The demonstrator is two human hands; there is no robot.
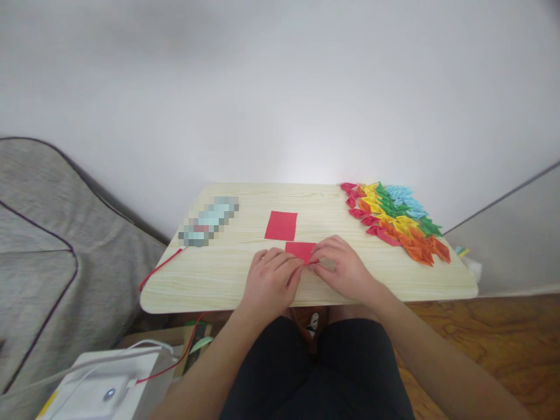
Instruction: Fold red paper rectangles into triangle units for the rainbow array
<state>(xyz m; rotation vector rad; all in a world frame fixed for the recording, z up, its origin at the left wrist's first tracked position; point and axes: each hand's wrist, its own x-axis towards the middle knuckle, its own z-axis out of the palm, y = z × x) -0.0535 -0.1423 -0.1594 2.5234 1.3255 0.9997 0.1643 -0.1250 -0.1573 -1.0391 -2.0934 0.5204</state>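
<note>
A sheet of red paper [301, 251], folded over at its near edge, lies near the front of the table between my hands. My left hand [273, 277] grips its near left side with fingers bent and thumb pressed in. From the other side my right hand [340, 263] pinches the near right part of the same paper between thumb and fingers. Just beyond it a flat red paper square [281, 226] rests on the tabletop, touched by neither hand.
Rows of folded paper pieces [396, 219] in red, orange, yellow, green and blue cover the right of the table [245, 201]. A pixelated phone-like object [209, 221] with a red cable [160, 268] lies left. A grey sofa [87, 280] stands beside the table.
</note>
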